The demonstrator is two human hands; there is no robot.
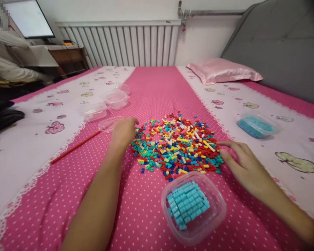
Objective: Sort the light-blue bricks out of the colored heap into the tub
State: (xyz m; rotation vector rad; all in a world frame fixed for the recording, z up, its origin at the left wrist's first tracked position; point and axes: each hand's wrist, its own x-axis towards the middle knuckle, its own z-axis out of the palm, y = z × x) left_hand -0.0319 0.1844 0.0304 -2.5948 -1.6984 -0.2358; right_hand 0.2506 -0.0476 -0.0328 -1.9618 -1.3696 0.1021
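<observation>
A loose pile of small plastic building bricks (pixel 178 146) in red, yellow, green, blue and white lies spread on the bed. At its left edge is my left hand (pixel 124 131), bent downward; most of its fingers are hidden behind the back of the hand. My right hand (pixel 238 158) rests at the pile's right edge, thumb and index finger apart and nothing visible between them. In front of the pile stands a clear plastic container (pixel 211 223), which holds a block of light-blue bricks (pixel 188 202) joined in rows.
Another clear container (pixel 258 126) with blue contents sits at the right. Clear tubs (pixel 116 99), a clear lid (pixel 104 126) and a thin red stick (pixel 75 147) lie on the left. Farther back are a pink pillow (pixel 222 70), a radiator (pixel 125 43) and a monitor (pixel 28 19).
</observation>
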